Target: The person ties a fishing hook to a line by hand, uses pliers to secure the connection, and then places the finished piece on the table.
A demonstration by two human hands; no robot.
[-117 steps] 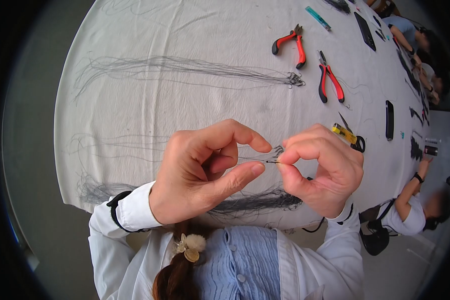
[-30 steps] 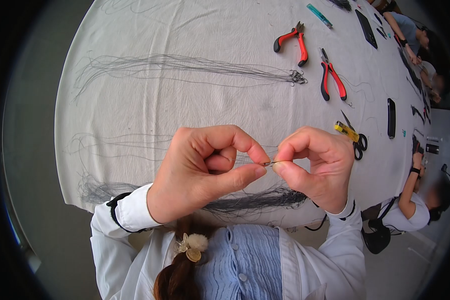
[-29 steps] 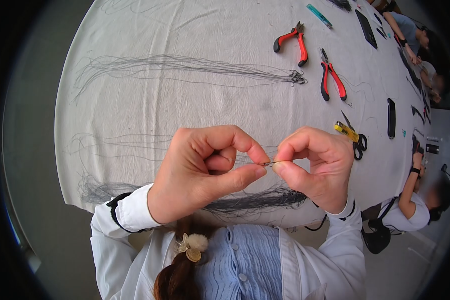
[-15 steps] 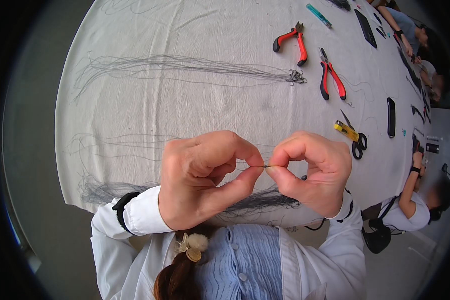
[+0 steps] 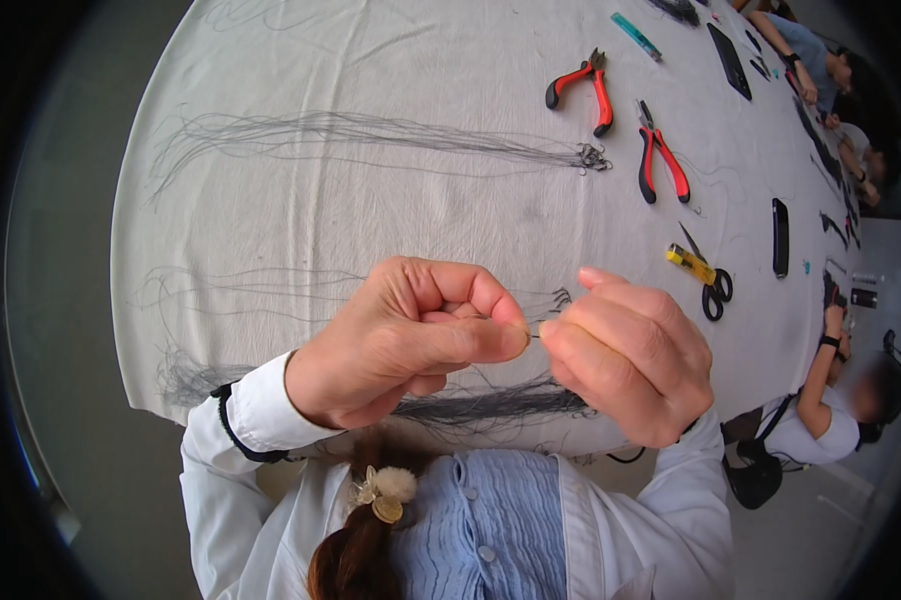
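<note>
My left hand is closed, thumb and index finger pinching one end of a thin dark line. My right hand pinches the same line just to the right, its fingers curled in. Only a short piece shows between the fingertips; whether a hook is on it is hidden. Under and beyond the hands, long thin grey lines lie on the cloth, with small dark hooks at their right ends. Nearest my body is a dense dark bundle of lines, partly covered by my hands.
A white cloth covers the table. Beyond my hands lies a bundle of hooked lines. To the right are cutting pliers, long-nose pliers, scissors, a yellow lighter and black phones. Other people work at the right.
My hands have rolled over, so their backs now face up more and the finger loops have closed. The pinch stays at nearly the same spot. The hooks behind now show.
</note>
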